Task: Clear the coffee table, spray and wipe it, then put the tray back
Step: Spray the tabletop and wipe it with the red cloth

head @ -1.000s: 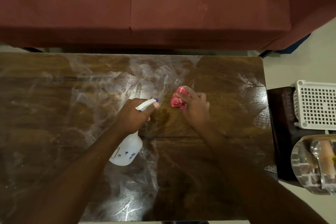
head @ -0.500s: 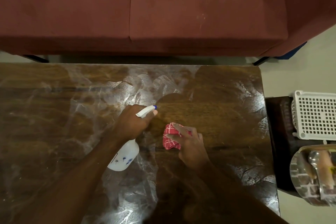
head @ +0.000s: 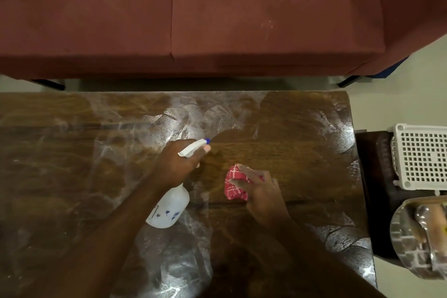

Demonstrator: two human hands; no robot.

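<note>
Gripped one bottle point(head: 169, 208) in curled left hand point(head: 180, 163). Pressed one cloth point(head: 233, 191) to table point(head: 290, 143) under right hand point(head: 262, 195), fingers straight.

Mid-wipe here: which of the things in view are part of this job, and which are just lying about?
In the job: spray bottle in the left hand; red cloth under the right hand; coffee table, streaked wet; silver tray set aside, likely the one to return.
Lying about: white basket; dark side stand; red sofa.
</note>
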